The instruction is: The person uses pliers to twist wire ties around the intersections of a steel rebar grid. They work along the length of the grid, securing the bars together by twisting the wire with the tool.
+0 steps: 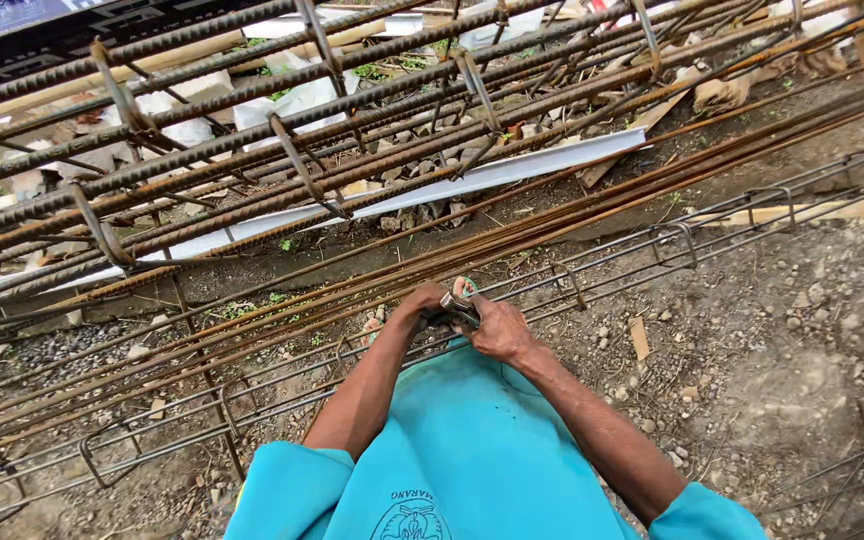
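left hand (422, 301): curled tight around the rusty bar bundle (592, 225), steadying it.
right hand (495, 327): clamped on a small tool (460, 305), at 3 o'clock of the left.
rebar cage (252, 150): sat at 11 o'clock, out of reach.

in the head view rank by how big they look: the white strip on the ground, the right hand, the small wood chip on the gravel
1. white strip, longest by far, though farther away
2. right hand
3. wood chip, smallest
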